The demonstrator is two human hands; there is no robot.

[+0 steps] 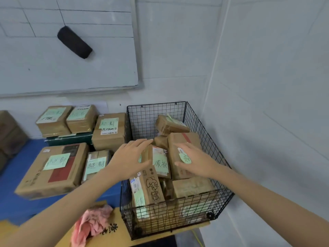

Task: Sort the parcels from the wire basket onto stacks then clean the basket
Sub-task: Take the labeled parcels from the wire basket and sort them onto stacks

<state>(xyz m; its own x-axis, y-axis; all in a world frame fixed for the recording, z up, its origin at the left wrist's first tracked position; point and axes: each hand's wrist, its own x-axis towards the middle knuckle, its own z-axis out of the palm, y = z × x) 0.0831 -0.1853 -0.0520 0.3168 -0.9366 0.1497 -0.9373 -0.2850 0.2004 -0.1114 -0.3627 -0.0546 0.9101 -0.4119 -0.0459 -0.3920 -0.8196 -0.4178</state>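
A black wire basket [178, 107] in the room's corner is full of several brown cardboard parcels with green notes. My left hand [130, 157] reaches over the basket's left wall, fingers spread, with fingertips on the top edge of an upright parcel [161, 162] bearing a green note. My right hand [193, 162] lies open against a taller parcel [185, 139] just to the right, covering part of its green note. Neither hand is closed on a parcel. In front stands a parcel with a cartoon drawing [151, 188].
Left of the basket, sorted parcels lie in stacks on a blue surface [10, 189]: a large flat box [53, 168], a smaller one [95, 165], and taller ones behind [109, 131]. A pink cloth [92, 223] rests on yellow cardboard. A whiteboard [71, 68] hangs above.
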